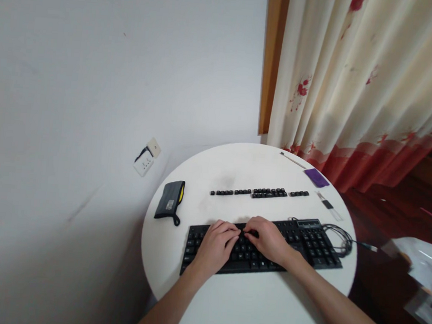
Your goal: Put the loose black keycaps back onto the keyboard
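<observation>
A black computer keyboard (253, 256) lies on the round white table (241, 300). Over its left half rests my left hand (215, 243), fingers curled and closed, tips at the upper rows of keys. Close beside it, my right hand (267, 239) is closed in a pinch, its fingertips almost meeting those of the left. Something small and dark shows between the fingertips, too small to make out. Beyond the keyboard, loose black keycaps (268, 193) lie in a line of small groups, doubled up in one group.
A dark pouch (169, 201) with a strap lies at the left. Toward the right are a thin brush (294, 160), a purple cloth (316, 178), a wire keycap puller (327, 204) and the coiled cable (341, 238). Wall and curtain (321, 80) stand behind the table.
</observation>
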Demonstrator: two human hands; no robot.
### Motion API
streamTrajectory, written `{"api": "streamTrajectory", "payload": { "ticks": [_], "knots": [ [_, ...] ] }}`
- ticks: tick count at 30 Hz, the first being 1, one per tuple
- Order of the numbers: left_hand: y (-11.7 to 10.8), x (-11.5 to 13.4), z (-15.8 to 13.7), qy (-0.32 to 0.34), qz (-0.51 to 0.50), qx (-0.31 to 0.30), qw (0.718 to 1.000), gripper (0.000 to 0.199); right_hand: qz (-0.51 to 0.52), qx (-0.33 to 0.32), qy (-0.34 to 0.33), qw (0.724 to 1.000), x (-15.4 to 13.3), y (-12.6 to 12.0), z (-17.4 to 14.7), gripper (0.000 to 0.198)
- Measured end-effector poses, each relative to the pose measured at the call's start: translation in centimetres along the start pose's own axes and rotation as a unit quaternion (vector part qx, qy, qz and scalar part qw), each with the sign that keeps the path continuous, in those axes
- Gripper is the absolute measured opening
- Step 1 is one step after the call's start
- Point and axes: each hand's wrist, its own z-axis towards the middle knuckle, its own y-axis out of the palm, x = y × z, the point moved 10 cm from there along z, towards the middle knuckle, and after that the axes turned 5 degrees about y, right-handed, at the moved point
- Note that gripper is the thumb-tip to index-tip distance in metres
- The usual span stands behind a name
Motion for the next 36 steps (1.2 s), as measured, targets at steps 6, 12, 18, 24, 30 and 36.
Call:
{"api": "streamTrajectory", "payload": {
  "ticks": [6, 12, 18, 24, 30, 36],
  "knots": [
    [0.0, 0.3, -0.2, 0.002, 0.03, -0.012, 0.999, 0.026, -0.12, -0.019, -0.057, 0.991, -2.4, 0.2, -0.4, 0.019],
    [0.2, 1.2, -0.8, 0.016, 0.089, -0.04, 0.995, 0.028, -0.187, 0.0, -0.047, 0.981, -3.1, 0.2, -0.9, 0.019],
    [0.8, 1.2, -1.1, 0.014, 0.113, -0.057, 0.992, 0.028, -0.212, 0.01, -0.04, 0.976, -3.0, 0.7, -1.4, 0.018],
    [1.0, 1.0, -1.1, 0.005, 0.106, -0.039, 0.994, 0.027, -0.199, 0.017, -0.038, 0.979, -2.8, 0.7, -1.3, 0.018],
    [0.7, 0.3, -1.0, -0.022, 0.081, -0.006, 0.996, 0.026, -0.133, 0.054, -0.013, 0.99, -2.7, 0.1, -1.8, 0.02],
    [1.0, 1.3, -1.2, 0.003, 0.097, -0.037, 0.995, 0.032, -0.09, 0.102, 0.014, 0.991, -2.0, -1.3, -4.1, 0.022]
  ]
}}
